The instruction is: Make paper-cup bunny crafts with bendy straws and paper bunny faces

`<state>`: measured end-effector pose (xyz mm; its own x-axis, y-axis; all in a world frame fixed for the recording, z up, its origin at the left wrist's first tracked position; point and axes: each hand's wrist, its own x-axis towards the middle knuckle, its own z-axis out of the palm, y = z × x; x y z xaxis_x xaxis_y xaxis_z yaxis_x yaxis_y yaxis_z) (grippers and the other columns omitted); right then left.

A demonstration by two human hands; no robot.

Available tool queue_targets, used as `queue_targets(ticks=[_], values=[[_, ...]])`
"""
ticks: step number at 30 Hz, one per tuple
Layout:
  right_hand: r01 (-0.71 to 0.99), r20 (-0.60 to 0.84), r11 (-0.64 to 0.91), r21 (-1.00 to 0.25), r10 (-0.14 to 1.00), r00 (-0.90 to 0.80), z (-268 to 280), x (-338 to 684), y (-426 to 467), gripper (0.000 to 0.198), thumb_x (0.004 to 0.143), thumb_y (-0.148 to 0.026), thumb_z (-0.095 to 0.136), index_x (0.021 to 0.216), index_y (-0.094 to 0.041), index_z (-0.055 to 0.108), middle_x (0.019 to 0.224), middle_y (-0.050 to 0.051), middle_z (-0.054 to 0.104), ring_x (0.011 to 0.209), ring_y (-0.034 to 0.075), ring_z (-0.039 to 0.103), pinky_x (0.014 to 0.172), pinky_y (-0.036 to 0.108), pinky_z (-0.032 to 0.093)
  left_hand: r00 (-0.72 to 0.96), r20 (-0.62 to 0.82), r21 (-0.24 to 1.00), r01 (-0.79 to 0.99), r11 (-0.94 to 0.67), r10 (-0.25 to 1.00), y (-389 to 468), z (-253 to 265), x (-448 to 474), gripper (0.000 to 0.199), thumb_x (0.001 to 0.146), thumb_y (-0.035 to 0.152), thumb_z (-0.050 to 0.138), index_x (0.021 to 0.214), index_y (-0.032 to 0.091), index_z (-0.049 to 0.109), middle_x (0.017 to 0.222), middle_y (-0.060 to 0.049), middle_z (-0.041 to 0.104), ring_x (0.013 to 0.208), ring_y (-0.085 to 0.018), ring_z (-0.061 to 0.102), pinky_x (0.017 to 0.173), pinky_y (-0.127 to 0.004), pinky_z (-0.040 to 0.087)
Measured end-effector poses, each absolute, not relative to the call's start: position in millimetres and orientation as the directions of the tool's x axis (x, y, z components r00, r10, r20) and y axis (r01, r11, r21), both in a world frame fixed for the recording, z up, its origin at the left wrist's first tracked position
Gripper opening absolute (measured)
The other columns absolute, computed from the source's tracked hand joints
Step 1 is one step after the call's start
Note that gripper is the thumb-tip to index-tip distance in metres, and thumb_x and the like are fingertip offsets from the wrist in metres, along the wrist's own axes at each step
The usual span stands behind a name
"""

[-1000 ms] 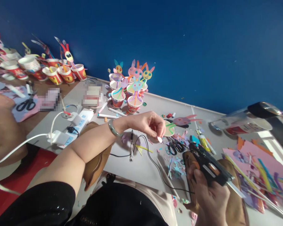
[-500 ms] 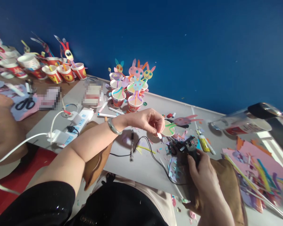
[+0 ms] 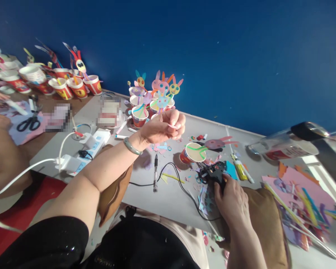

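Faces a wide blue wall [image 3: 226, 67] and works at the grey counter [image 3: 168, 201] in front of it. Has, at the far middle, a group of cups [image 3: 140, 122] bearing paper figures. Raises the left hand [image 3: 168, 129] just before these cups, with wrist bent and fingers curled. Lowers the right hand [image 3: 232, 196] at the near right, back of the hand upward. Closes its fingers around the handle of a black glue gun [image 3: 217, 172], near a single cup [image 3: 193, 149]; cannot tell whether fully resting on the counter. Pinches in the left fingers a small pale piece [image 3: 173, 126], well above the counter. Seems to be at the step of holding this piece while steadying the glue gun; would probably call next for a gentle, firm pinch and careful control of the tip.
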<state>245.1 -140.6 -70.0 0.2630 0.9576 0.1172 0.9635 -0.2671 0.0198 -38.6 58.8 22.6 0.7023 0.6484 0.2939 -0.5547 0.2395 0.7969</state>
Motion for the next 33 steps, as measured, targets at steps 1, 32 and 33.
queue_targets(ticks=[1,32,33], values=[[0.962,0.106,-0.27,0.038,0.959,0.264,-69,244,-140,0.051,0.1,-0.042,0.034,0.134,-0.008,0.052,0.111,0.022,0.068,0.104,0.038,0.067,0.086,0.05,0.052,0.68,0.305,0.787,-0.575,0.226,0.667,60,23,-40,0.066,0.043,0.043,0.095,0.058,0.02,0.034,0.064,0.006,0.043,0.053,-0.005,0.041,0.047,-0.025,0.039],[0.735,-0.027,-0.095,-0.671,0.994,0.104,-42,221,-39,0.085,0.051,-0.064,0.088,0.117,-0.018,0.06,0.109,0.013,0.069,0.103,0.035,0.068,0.085,0.047,0.057,0.686,0.304,0.873,-0.478,0.095,0.661,73,22,-53,0.062,0.048,0.046,0.096,0.056,0.019,0.041,0.065,0.004,0.05,0.062,-0.009,0.052,0.062,-0.03,0.047],[0.739,-0.027,-0.101,-0.666,0.993,0.111,-42,218,-39,0.083,0.051,-0.063,0.089,0.114,-0.017,0.061,0.106,0.012,0.069,0.1,0.035,0.068,0.085,0.047,0.057,0.701,0.3,0.881,-0.464,0.094,0.646,72,21,-53,0.057,0.05,0.043,0.096,0.057,0.019,0.044,0.066,0.004,0.052,0.063,-0.009,0.053,0.063,-0.029,0.047]])
